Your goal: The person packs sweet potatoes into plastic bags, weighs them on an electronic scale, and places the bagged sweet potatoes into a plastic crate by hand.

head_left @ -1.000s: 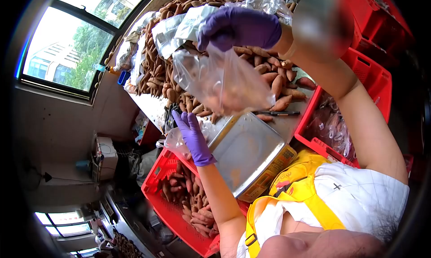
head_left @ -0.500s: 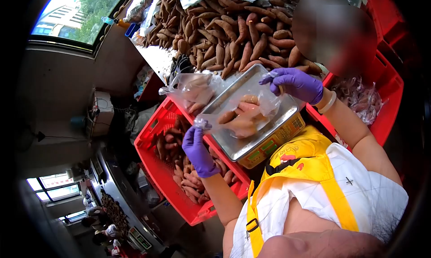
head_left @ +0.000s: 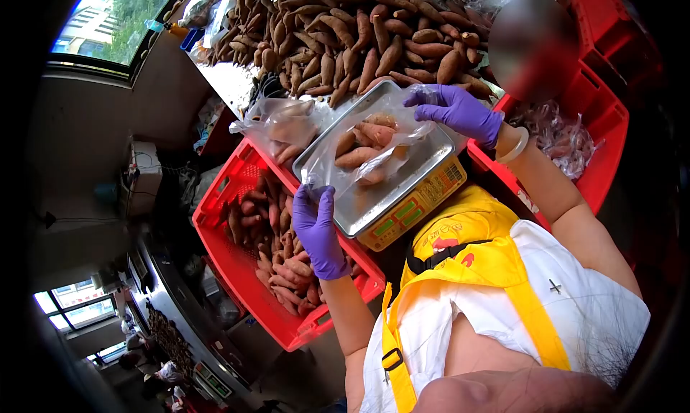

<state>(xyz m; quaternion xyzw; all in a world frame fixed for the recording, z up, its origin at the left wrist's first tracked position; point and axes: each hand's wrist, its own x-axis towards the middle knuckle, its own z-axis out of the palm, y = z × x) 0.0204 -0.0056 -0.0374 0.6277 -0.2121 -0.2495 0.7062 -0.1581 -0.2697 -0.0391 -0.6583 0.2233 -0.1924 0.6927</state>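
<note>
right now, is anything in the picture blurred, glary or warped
In the head view, a round patch near the right hand is blurred past reading; in the head view, the upper window is washed out in places, and the bag and tray catch shine; in the head view, the scene bows and the corners fall to black.

Nothing can be read: the print (head_left: 443, 182) and green displays (head_left: 410, 212) on the scale (head_left: 428, 204) and the lettering (head_left: 444, 231) on the apron (head_left: 489, 265) are too small.
</note>
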